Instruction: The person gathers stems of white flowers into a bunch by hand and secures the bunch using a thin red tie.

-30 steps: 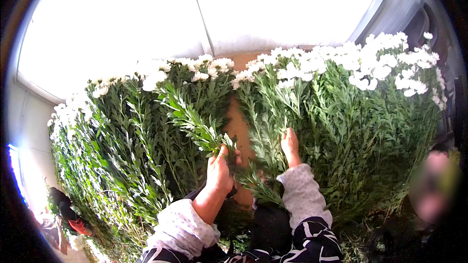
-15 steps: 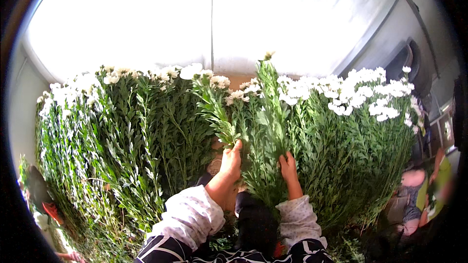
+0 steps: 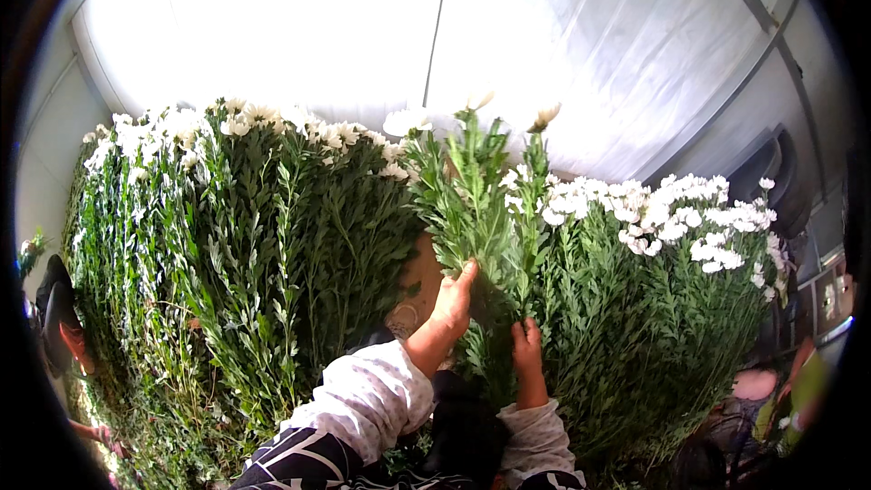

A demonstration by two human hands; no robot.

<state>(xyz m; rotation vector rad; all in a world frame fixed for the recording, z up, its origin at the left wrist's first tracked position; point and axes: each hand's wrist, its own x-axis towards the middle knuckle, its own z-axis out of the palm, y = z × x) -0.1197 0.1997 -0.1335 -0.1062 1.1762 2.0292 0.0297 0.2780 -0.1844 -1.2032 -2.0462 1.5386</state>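
My left hand (image 3: pixel 446 313) is closed round a few leafy white chrysanthemum stems (image 3: pixel 474 195), which stand upright in front of me with pale blooms at the top. Lower and to the right, my right hand (image 3: pixel 528 354) has its fingers closed on another chrysanthemum stem (image 3: pixel 533 245), whose cream bud rises just right of the left hand's stems. The lower ends of the stems are hidden among leaves and shadow between my forearms.
A thick bank of cut chrysanthemums (image 3: pixel 336 209) leans on the left, and a second bank (image 3: pixel 635 299) on the right, white heads uppermost. A bright white sheet wall (image 3: pixel 562 63) rises behind. Another person's arm and clothing appear at the right edge.
The left hand's stems have come over to the right, beside the stem in my right hand. My right hand has moved lower, and the view has shifted a little.
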